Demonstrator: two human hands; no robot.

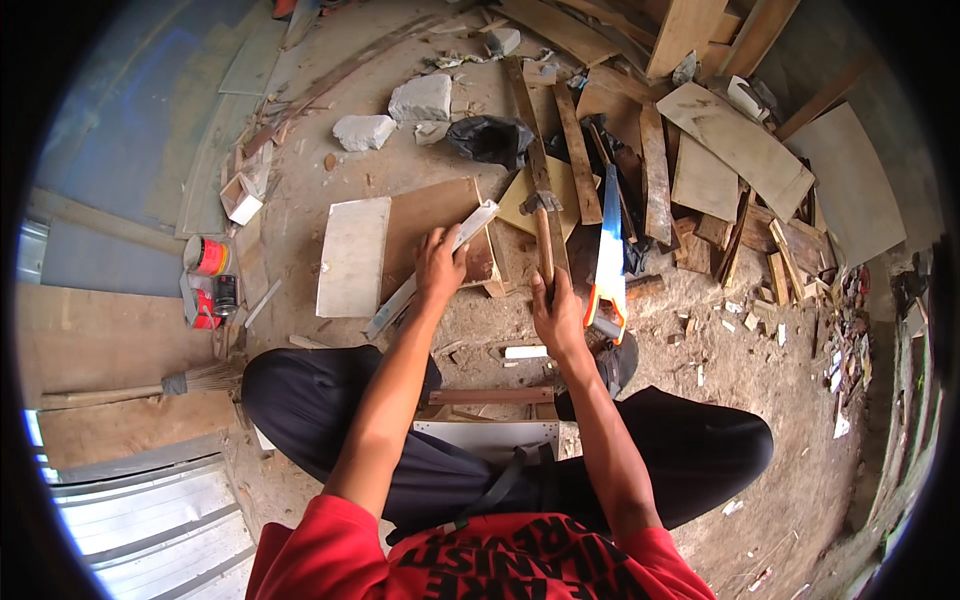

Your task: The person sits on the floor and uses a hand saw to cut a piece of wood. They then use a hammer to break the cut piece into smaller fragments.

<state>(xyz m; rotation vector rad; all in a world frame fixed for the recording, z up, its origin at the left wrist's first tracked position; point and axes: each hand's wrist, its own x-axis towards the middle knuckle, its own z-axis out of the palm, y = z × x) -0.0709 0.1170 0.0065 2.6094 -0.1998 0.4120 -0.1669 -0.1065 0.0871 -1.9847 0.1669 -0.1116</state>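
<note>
My left hand (440, 268) is closed round a pale, whitish wooden strip (474, 224), which slants from near my left knee up toward the middle. Under it lies a brown board (425, 213) with a white panel (352, 258) along its left side. My right hand (559, 316) grips a hammer (545, 240) by its wooden handle, with the metal head pointing away from me. The hammer head lies over a long dark plank (527, 110). Just right of the hammer is a handsaw (609, 225) with an orange and grey handle.
Wood offcuts (735, 160) are piled at the far right. White blocks (420, 98) and a black plastic bag (489, 139) lie at the back. On the left are tins (208, 256) and a twig broom (200, 379). A white box (490, 437) stands between my legs.
</note>
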